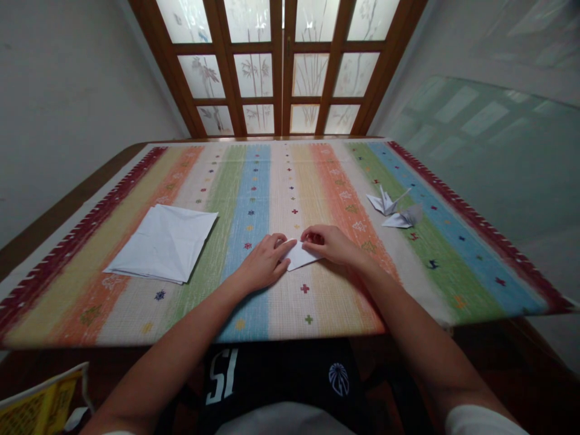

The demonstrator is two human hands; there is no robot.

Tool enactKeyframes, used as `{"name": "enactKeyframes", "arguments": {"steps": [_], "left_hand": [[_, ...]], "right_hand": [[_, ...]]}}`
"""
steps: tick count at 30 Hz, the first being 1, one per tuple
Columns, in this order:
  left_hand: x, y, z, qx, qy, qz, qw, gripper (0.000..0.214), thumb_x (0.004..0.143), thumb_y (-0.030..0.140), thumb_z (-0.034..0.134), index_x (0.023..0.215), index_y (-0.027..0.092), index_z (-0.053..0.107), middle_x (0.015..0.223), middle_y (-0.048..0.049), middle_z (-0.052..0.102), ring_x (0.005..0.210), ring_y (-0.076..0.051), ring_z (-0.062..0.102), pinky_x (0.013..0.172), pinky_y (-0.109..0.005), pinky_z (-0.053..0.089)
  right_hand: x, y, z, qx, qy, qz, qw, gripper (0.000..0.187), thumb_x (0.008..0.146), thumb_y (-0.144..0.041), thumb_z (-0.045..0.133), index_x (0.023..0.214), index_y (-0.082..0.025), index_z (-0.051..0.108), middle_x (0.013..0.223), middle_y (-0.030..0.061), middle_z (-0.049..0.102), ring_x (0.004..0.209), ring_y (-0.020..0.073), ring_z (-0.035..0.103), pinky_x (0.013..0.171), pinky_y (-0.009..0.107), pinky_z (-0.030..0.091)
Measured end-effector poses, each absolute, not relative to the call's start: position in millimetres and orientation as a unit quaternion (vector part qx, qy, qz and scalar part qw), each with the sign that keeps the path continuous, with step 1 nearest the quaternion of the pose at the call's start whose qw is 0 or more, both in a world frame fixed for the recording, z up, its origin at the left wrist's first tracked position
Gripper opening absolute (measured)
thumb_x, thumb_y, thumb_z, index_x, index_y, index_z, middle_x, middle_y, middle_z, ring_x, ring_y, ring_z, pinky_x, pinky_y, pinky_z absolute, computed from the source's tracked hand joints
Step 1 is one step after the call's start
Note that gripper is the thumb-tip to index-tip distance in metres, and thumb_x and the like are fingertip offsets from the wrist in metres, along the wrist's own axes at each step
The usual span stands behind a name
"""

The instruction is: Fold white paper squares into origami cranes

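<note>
A small folded piece of white paper lies on the striped woven table runner, held between my hands. My left hand presses its fingertips against the paper's left end. My right hand pinches its upper right part, with the fingers hiding some of the folds. To the left, a larger, flattened sheet of creased white paper lies on the runner. Two white origami cranes sit to the right, the nearer one lying low and partly folded.
The runner covers a wooden table, with dark red bands along both long sides. A frosted-glass wooden door stands beyond the far edge. A yellow printed booklet sits below the near left table edge, beside my lap.
</note>
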State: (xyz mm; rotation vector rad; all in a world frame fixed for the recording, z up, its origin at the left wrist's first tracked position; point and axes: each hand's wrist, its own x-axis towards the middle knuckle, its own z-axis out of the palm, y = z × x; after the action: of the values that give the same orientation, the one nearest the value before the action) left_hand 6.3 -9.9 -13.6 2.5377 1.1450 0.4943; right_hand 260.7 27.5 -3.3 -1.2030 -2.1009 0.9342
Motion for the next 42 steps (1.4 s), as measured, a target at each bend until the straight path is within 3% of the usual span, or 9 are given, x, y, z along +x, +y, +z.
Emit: {"name": "enactKeyframes", "arguments": {"steps": [8, 11, 15, 24, 30, 37, 42], "left_hand": [[5.9, -8.8, -10.9, 0.862, 0.412, 0.198, 0.221, 0.063, 0.098, 0.032, 0.062, 0.157, 0.017, 0.049, 0.141, -0.0175, 0.062, 0.129, -0.034, 0.06, 0.116, -0.055, 0.05], [6.0, -7.9, -8.3, 0.838, 0.413, 0.224, 0.278, 0.049, 0.099, 0.034, 0.061, 0.146, 0.02, 0.059, 0.131, -0.0136, 0.065, 0.109, -0.028, 0.067, 0.103, -0.049, 0.057], [5.9, -6.4, -5.8, 0.811, 0.422, 0.257, 0.315, 0.03, 0.1, 0.034, 0.061, 0.126, 0.021, 0.067, 0.118, -0.0096, 0.067, 0.085, -0.02, 0.064, 0.087, -0.042, 0.06], [5.4, -6.7, -2.7, 0.779, 0.397, 0.298, 0.383, 0.018, 0.095, 0.029, 0.065, 0.111, 0.021, 0.066, 0.109, -0.0049, 0.066, 0.073, -0.013, 0.059, 0.072, -0.03, 0.051], [5.7, -6.9, 0.3, 0.754, 0.414, 0.269, 0.433, 0.012, 0.096, 0.03, 0.065, 0.101, 0.02, 0.062, 0.078, 0.0036, 0.062, 0.063, -0.012, 0.053, 0.064, -0.025, 0.043], [5.1, -5.6, -1.9, 0.738, 0.443, 0.311, 0.404, 0.016, 0.088, 0.02, 0.07, 0.102, 0.021, 0.063, 0.087, 0.0007, 0.07, 0.071, -0.013, 0.06, 0.07, -0.026, 0.048], [3.0, -4.9, -1.8, 0.721, 0.433, 0.334, 0.425, 0.016, 0.087, 0.021, 0.073, 0.101, 0.02, 0.065, 0.091, -0.0015, 0.073, 0.074, -0.014, 0.064, 0.07, -0.026, 0.052]], "right_hand": [[251.6, 27.3, -8.8, -0.434, -0.783, 0.335, 0.293, 0.008, 0.091, -0.029, 0.078, 0.092, -0.022, 0.079, 0.087, 0.0056, 0.073, 0.073, 0.0183, 0.061, 0.067, 0.032, 0.046], [250.8, 26.6, -8.7, -0.418, -0.781, 0.37, 0.279, 0.005, 0.089, -0.026, 0.08, 0.092, -0.023, 0.08, 0.087, 0.0045, 0.073, 0.073, 0.0182, 0.06, 0.066, 0.032, 0.047], [250.9, 25.4, -4.4, -0.394, -0.786, 0.386, 0.278, 0.003, 0.093, -0.026, 0.077, 0.093, -0.023, 0.08, 0.087, 0.004, 0.073, 0.075, 0.0185, 0.061, 0.068, 0.032, 0.047], [249.6, 23.0, 3.1, -0.345, -0.824, 0.341, 0.292, 0.004, 0.094, -0.021, 0.074, 0.093, -0.022, 0.077, 0.103, 0.0063, 0.073, 0.093, 0.0206, 0.067, 0.088, 0.036, 0.051], [247.1, 19.6, 5.6, -0.352, -0.837, 0.322, 0.267, 0.005, 0.097, -0.02, 0.071, 0.098, -0.022, 0.075, 0.109, 0.0084, 0.074, 0.1, 0.023, 0.068, 0.093, 0.039, 0.052], [251.8, 21.5, 4.3, -0.395, -0.844, 0.308, 0.189, 0.019, 0.088, -0.021, 0.085, 0.106, -0.022, 0.08, 0.107, 0.0092, 0.078, 0.094, 0.0236, 0.068, 0.087, 0.037, 0.053], [252.7, 20.1, 5.6, -0.39, -0.822, 0.37, 0.189, 0.022, 0.085, -0.02, 0.085, 0.106, -0.021, 0.081, 0.1, 0.0062, 0.078, 0.085, 0.0204, 0.067, 0.079, 0.033, 0.051]]}}
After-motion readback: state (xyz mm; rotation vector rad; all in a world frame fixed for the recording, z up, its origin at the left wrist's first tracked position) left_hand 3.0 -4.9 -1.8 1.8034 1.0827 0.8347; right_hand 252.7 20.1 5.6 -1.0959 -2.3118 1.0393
